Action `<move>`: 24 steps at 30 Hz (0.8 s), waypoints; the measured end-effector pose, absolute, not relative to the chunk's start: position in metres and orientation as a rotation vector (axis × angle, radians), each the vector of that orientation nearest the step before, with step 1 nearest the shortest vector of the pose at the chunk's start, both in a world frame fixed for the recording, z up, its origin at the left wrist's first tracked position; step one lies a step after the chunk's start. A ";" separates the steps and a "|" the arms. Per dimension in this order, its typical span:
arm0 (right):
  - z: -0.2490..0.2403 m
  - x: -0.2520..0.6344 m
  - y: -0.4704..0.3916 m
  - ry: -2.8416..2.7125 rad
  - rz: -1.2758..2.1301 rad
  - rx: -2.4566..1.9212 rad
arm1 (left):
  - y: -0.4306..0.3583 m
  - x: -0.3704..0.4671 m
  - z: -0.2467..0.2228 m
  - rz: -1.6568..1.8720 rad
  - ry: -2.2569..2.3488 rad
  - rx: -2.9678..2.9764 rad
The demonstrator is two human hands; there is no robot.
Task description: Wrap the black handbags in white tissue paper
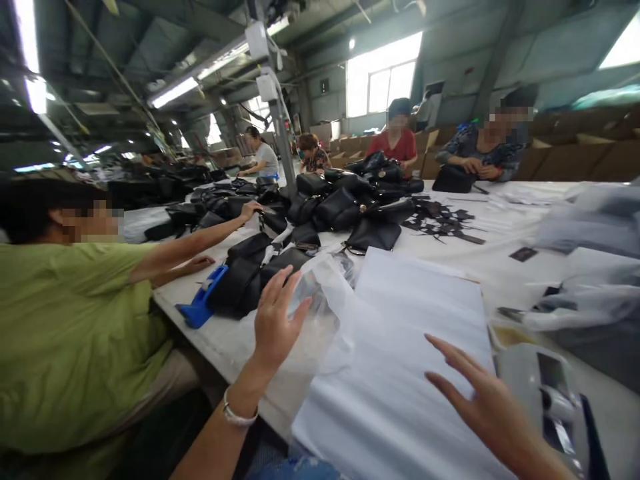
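Note:
My left hand, with a bracelet on its wrist, is raised with fingers apart beside a crumpled clear plastic bag; nothing shows in its grip. Over the right part of a stack of white paper sheets hovers my right hand, fingers spread and holding nothing. The paper lies on the table in front of me. Black handbags lie just beyond my left hand, and a bigger pile of black bags is heaped past the paper's far edge.
At left, a person in a green shirt reaches toward the bags, near a blue tape dispenser. A grey-white device stands at right, with plastic wrapping behind it. Small black pieces lie farther back. Several people work across the table.

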State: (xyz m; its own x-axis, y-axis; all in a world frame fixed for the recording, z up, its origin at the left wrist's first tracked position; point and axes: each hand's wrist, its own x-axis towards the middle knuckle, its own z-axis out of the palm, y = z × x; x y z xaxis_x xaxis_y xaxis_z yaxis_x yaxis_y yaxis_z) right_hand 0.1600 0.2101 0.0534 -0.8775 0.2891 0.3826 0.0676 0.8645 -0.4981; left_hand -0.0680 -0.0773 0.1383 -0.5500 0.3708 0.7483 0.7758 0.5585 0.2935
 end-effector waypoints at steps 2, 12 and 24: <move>0.061 0.125 0.176 -2.581 0.784 -0.212 | -0.098 -0.081 0.125 -0.775 -2.361 -0.907; 0.038 -0.001 0.074 -2.501 1.097 -0.347 | -0.162 -0.091 0.059 -0.649 -2.912 -1.336; -0.011 -0.048 -0.055 -2.691 1.358 0.166 | -0.133 -0.121 0.078 -0.834 -2.658 -1.495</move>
